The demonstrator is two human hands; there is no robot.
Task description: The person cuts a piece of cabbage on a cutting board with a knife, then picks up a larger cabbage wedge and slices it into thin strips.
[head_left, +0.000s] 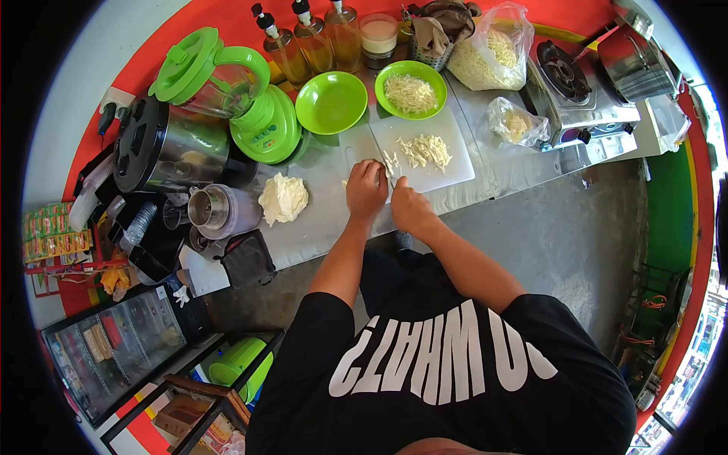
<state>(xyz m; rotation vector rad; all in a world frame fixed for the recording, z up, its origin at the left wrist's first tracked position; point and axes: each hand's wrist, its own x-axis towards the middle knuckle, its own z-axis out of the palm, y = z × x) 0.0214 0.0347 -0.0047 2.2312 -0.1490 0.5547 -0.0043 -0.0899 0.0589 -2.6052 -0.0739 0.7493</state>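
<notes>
On the white cutting board [455, 163], my left hand [366, 189] is curled with its fingers bent down. A pale bit shows at its left side and thin cut cabbage strips [391, 161] lie by its fingertips, so it seems to press on a piece of cabbage mostly hidden beneath it. My right hand [412, 208] is closed around the handle of a knife [379, 148], whose thin blade points away across the board. Right of the blade lies a pile of shredded cabbage [426, 152]. A pale cabbage chunk [283, 199] rests on the steel counter to the left.
Behind the board stand a green bowl [331, 105] and a green bowl of shreds [387, 70]. A green blender [265, 133], pump bottles [311, 42], a bag of shreds [489, 57], a small bag [518, 121] and a gas stove [584, 114] surround the work area.
</notes>
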